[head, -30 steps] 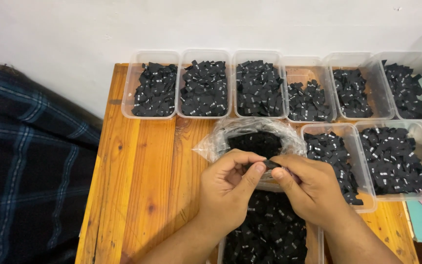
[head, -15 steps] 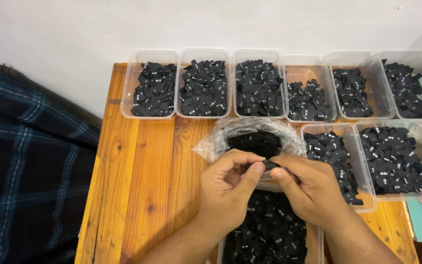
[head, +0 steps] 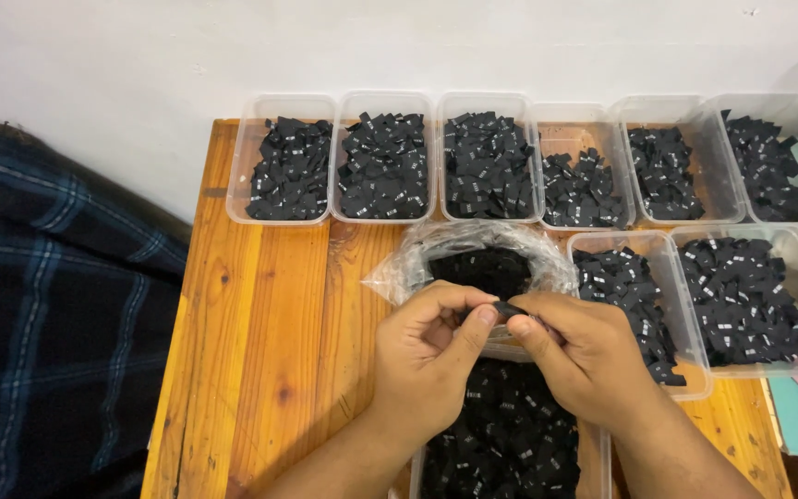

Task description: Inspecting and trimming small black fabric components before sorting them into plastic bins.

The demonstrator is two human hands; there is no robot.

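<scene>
My left hand [head: 431,356] and my right hand [head: 584,356] meet over the middle of the wooden table [head: 270,351], and together their fingertips pinch one small black fabric label [head: 506,309]. Just behind the hands lies an open clear plastic bag [head: 482,263] with black labels inside. Under my wrists a clear container [head: 510,444] is heaped with the same black labels bearing small white marks.
Several clear plastic tubs of black labels line the table's back edge [head: 290,166] [head: 487,166] [head: 768,162], and two more stand at the right [head: 634,310] [head: 741,300]. A dark plaid cloth [head: 48,314] lies left of the table. A white wall rises behind.
My fingers have shifted slightly on the small label; both hands stay in the same place above the bag and container.
</scene>
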